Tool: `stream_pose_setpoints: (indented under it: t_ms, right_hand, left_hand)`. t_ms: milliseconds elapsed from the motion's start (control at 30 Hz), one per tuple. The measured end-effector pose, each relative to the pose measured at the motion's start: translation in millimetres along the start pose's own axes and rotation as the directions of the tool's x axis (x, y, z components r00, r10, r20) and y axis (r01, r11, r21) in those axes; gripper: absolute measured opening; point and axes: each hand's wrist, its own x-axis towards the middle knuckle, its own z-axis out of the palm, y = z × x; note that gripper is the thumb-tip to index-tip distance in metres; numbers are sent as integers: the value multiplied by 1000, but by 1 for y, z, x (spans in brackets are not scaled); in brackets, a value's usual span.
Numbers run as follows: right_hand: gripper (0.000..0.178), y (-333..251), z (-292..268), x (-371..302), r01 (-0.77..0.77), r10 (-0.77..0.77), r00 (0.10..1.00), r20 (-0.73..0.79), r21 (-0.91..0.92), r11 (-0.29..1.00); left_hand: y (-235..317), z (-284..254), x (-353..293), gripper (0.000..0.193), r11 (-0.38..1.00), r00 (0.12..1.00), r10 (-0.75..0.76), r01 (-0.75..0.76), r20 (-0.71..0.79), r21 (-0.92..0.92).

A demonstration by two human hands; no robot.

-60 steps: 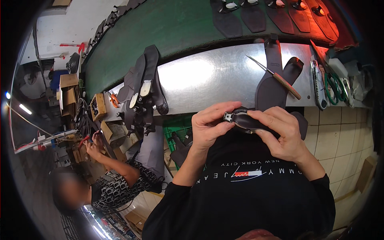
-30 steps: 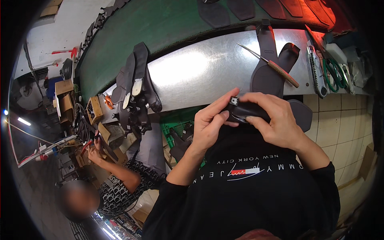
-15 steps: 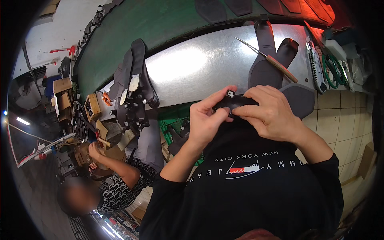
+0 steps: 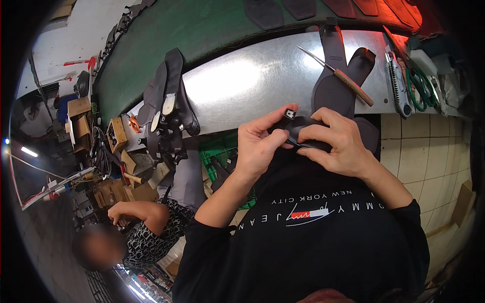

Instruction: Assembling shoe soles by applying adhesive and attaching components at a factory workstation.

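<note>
A black strap-like piece (image 4: 302,122), smooth and bent, is held between my two hands just above the table's near edge. My left hand (image 4: 256,145) pinches one end between thumb and fingers; a small white-marked tab (image 4: 290,114) pokes up there. On the other side my right hand (image 4: 343,144) grips the piece with thumb and bent fingers. Beyond the right hand, dark grey sole-shaped pieces (image 4: 328,93) with straps lie on the metal table, and an awl (image 4: 352,86) with a wooden handle rests across them. Another dark sole-shaped piece (image 4: 371,132) shows partly behind my right wrist.
A pile of dark strapped pieces (image 4: 172,111) lies at the metal table's (image 4: 278,60) left end, near orange-handled snips (image 4: 134,124). Green scissors (image 4: 420,88) and a cutter (image 4: 396,83) lie at the right. A green crate (image 4: 207,155) stands below. A co-worker (image 4: 151,227) sits at left.
My right fingers have spread and shifted along the black piece, showing more of it. The sole-shaped piece behind my right wrist has moved left and lower. The co-worker's hand has come back toward their body.
</note>
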Motion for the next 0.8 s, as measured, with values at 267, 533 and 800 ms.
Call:
stream_pose_setpoints:
  t_ms: [267, 533, 800]
  right_hand:
    - [23, -2, 4, -4, 190, -205, 964, -169, -105, 976]
    - [17, -13, 1, -1, 3, -7, 974, -226, -18, 1000]
    - [17, -3, 3, -7, 30, -43, 989, -139, -96, 995]
  left_hand:
    - [14, -4, -5, 46, 946, 971, -223, 238, 90, -219]
    - [4, -11, -5, 47, 984, 983, -150, 159, 104, -75]
    - [1, -20, 0, 35, 973, 962, -209, 187, 175, 134]
